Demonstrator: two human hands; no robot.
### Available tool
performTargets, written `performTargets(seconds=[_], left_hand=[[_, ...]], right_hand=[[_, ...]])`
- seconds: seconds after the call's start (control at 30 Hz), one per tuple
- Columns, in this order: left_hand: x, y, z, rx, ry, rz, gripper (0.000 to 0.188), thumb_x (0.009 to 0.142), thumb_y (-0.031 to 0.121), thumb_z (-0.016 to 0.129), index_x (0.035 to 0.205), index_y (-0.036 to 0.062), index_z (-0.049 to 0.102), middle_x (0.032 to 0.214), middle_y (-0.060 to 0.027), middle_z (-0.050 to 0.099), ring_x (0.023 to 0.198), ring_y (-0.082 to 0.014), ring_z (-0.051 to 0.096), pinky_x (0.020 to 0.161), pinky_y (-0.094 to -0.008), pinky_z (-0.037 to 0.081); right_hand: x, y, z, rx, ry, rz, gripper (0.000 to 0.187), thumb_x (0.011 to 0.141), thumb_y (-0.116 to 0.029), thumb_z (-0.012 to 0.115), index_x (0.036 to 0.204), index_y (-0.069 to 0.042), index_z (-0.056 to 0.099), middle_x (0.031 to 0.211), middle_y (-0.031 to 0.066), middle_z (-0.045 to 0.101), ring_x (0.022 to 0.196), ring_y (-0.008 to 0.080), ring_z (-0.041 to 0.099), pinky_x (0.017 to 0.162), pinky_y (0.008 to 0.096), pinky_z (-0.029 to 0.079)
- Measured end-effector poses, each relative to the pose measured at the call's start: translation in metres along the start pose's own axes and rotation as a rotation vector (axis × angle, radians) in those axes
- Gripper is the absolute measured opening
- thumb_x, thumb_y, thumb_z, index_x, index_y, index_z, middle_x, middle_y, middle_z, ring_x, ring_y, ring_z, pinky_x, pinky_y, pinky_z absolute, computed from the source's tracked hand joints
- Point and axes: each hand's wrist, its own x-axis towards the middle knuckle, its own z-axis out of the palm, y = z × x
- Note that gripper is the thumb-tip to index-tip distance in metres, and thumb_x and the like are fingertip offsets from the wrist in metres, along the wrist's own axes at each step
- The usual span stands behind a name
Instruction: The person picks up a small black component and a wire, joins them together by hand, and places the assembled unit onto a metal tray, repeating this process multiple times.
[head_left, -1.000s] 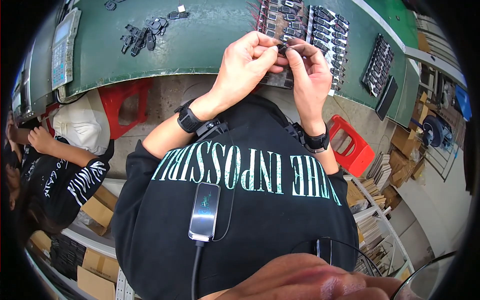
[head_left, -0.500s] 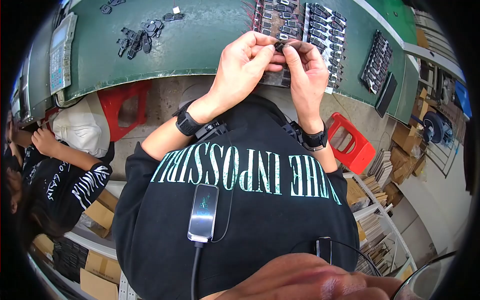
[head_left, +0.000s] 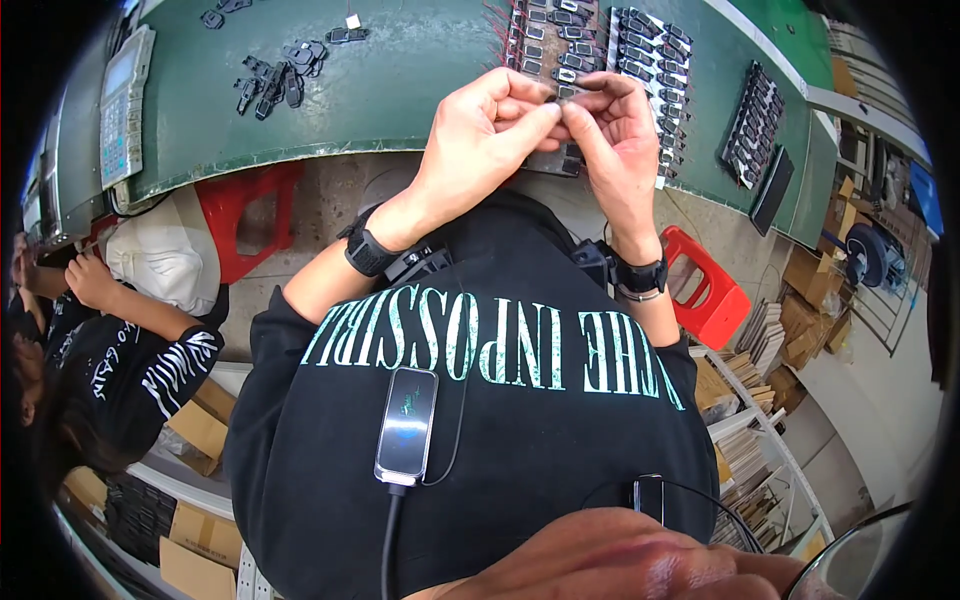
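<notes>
Hardly any change from half a second back: left hand (head_left: 478, 140) and right hand (head_left: 618, 135) stay pinched together on a small dark clip-like part (head_left: 566, 98), upper centre of frame, above the green workbench (head_left: 400, 80) edge, so fiddling continues.

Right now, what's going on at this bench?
A person in a black shirt brings both hands together over the edge of a green table. The left hand and right hand pinch one small dark part between their fingertips; what kind of part it is cannot be made out. Rows of similar small dark parts lie on the table just beyond the hands, with a loose pile further left. Another person sits at the left edge.
</notes>
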Motion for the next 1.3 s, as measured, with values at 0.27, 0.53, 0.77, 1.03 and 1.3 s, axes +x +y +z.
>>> performTargets(seconds=[0.27, 0.53, 0.77, 1.03, 1.3], left_hand=[[-0.010, 0.014, -0.027, 0.117, -0.101, 0.047, 0.010, 0.093, 0.000, 0.058, 0.102, -0.0051, 0.055, 0.091, -0.0135, 0.068, 0.084, -0.0195, 0.070, 0.074, -0.0270, 0.058], [0.002, -0.003, -0.074, 0.212, 0.339, 0.365, 0.010, 0.092, 0.000, 0.059, 0.100, -0.0031, 0.052, 0.089, -0.0132, 0.067, 0.081, -0.0197, 0.070, 0.069, -0.0275, 0.058], [0.007, -0.005, -0.077, 0.176, 0.387, 0.363, 0.011, 0.093, 0.000, 0.058, 0.101, -0.0025, 0.052, 0.089, -0.0132, 0.067, 0.080, -0.0192, 0.070, 0.067, -0.0271, 0.058], [0.009, -0.007, -0.078, 0.228, 0.377, 0.368, 0.008, 0.094, 0.000, 0.056, 0.100, -0.0026, 0.052, 0.087, -0.0137, 0.066, 0.077, -0.0213, 0.070, 0.065, -0.0280, 0.057], [0.009, -0.010, -0.077, 0.210, 0.365, 0.370, 0.011, 0.092, 0.000, 0.060, 0.100, -0.0017, 0.053, 0.088, -0.0114, 0.067, 0.076, -0.0166, 0.069, 0.064, -0.0255, 0.057]], right_hand=[[0.013, -0.023, -0.027, -0.063, -0.275, 0.196, 0.017, 0.093, -0.007, 0.061, 0.109, -0.001, 0.062, 0.100, 0.0032, 0.063, 0.091, 0.0106, 0.061, 0.082, 0.0256, 0.050], [0.077, -0.024, -0.034, -1.173, -0.269, -0.587, 0.027, 0.091, -0.010, 0.060, 0.117, -0.004, 0.065, 0.123, 0.0096, 0.063, 0.112, 0.0252, 0.061, 0.096, 0.0352, 0.048], [0.085, -0.010, -0.043, -1.281, -0.341, -0.679, 0.029, 0.091, -0.010, 0.060, 0.119, -0.005, 0.064, 0.124, 0.0106, 0.062, 0.117, 0.0272, 0.058, 0.101, 0.0364, 0.045], [0.082, -0.012, -0.048, -1.193, -0.311, -0.629, 0.028, 0.091, -0.008, 0.059, 0.118, -0.005, 0.065, 0.124, 0.0106, 0.063, 0.115, 0.0283, 0.059, 0.098, 0.0358, 0.047], [0.104, -0.023, -0.050, -1.115, -0.234, -0.573, 0.028, 0.091, -0.007, 0.058, 0.118, -0.006, 0.065, 0.124, 0.0099, 0.063, 0.109, 0.0303, 0.062, 0.094, 0.0348, 0.050]])
